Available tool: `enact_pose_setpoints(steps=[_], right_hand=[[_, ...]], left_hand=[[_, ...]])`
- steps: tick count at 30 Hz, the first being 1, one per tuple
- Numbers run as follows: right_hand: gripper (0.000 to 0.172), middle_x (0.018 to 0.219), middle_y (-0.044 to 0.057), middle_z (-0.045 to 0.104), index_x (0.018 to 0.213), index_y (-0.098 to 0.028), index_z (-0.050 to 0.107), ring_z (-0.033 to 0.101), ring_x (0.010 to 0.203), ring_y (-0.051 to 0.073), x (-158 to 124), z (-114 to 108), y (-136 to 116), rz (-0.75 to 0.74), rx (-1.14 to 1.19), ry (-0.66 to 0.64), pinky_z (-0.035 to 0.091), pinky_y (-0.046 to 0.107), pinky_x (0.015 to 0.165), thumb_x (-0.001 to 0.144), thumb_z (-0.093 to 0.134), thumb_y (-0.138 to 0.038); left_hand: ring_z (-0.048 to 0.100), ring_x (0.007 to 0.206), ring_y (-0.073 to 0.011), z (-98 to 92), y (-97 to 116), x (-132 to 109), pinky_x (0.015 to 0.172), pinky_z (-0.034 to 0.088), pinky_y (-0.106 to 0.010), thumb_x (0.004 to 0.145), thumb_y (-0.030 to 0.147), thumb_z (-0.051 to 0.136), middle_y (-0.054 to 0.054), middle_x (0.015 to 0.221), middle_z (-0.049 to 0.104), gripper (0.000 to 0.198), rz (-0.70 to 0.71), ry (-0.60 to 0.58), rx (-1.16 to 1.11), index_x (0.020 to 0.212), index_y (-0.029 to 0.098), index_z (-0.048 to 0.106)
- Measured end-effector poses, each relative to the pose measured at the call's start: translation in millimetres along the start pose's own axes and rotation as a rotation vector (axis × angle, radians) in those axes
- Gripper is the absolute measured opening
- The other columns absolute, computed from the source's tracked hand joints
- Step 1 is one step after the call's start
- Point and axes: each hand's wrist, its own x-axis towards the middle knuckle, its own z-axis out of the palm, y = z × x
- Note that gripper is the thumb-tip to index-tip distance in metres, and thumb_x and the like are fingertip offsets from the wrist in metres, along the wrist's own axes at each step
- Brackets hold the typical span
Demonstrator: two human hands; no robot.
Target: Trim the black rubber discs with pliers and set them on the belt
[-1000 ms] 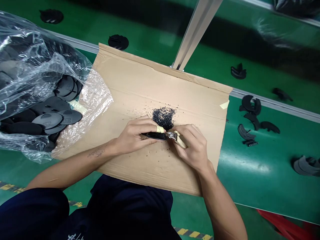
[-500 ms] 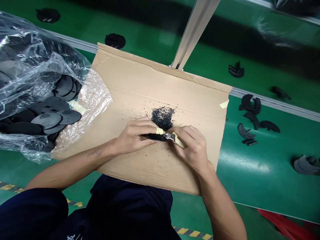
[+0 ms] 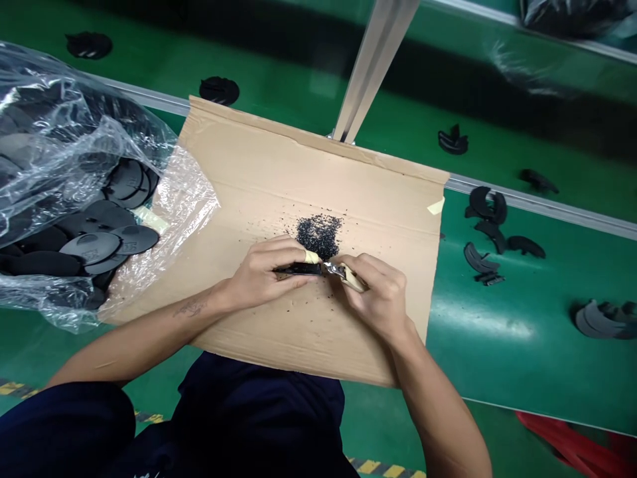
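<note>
Angled inward: left hand (image 3: 263, 271) pinches black part (image 3: 304, 269), right hand (image 3: 381, 292) grips metal-tipped tool (image 3: 335, 269) (its rear mostly hidden).

A shiny metal post (image 3: 368, 73) stands near one o'clock. Some crinkly plastic (image 3: 557, 16) is up at two. Curved grey pieces (image 3: 594, 320) sit on the green table (image 3: 497, 362) at three. Something red (image 3: 557, 436) is at four. Yellow and black stripes (image 3: 383, 469) run along the floor (image 3: 378, 425) at five.
</note>
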Motion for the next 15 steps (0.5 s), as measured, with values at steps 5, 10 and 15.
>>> enact_pose_setpoints(steps=[5, 10, 15], right_hand=[[0.016, 0.077, 0.005, 0.068, 0.102, -0.020, 0.073, 0.059, 0.069, 0.020, 0.4, 3.5, 7.1, -0.049, -0.235, 0.031, 0.041, 0.034, 0.062, 0.096, 0.058, -0.016], [0.018, 0.087, 0.008, 0.070, 0.108, -0.021, 0.070, 0.058, 0.079, 0.023, -0.8, 5.5, 11.2, -0.025, -0.256, -0.022, 0.040, 0.036, 0.067, 0.093, 0.060, -0.017], [0.016, 0.087, 0.005, 0.069, 0.107, -0.021, 0.069, 0.062, 0.078, 0.020, 3.5, 1.0, 8.1, 0.116, 0.042, 0.018, 0.048, 0.034, 0.069, 0.093, 0.061, -0.018]], left_hand=[[0.067, 0.077, -0.0150, 0.8, -1.0, -1.4, 0.068, 0.054, -0.027, 0.091, 0.029, 0.077, -0.006, 0.086, 0.074, 0.023, 0.005, -0.026, 0.005, 0.110, 0.017, 0.074], [0.068, 0.082, -0.0159, 2.4, -5.4, -1.6, 0.073, 0.054, -0.030, 0.093, 0.026, 0.073, -0.006, 0.090, 0.075, 0.019, -0.024, -0.030, 0.089, 0.110, 0.018, 0.074], [0.069, 0.084, -0.0164, -0.7, -3.4, 0.8, 0.077, 0.054, -0.032, 0.093, 0.026, 0.074, -0.005, 0.093, 0.078, 0.015, -0.037, 0.052, 0.100, 0.106, 0.019, 0.076]])
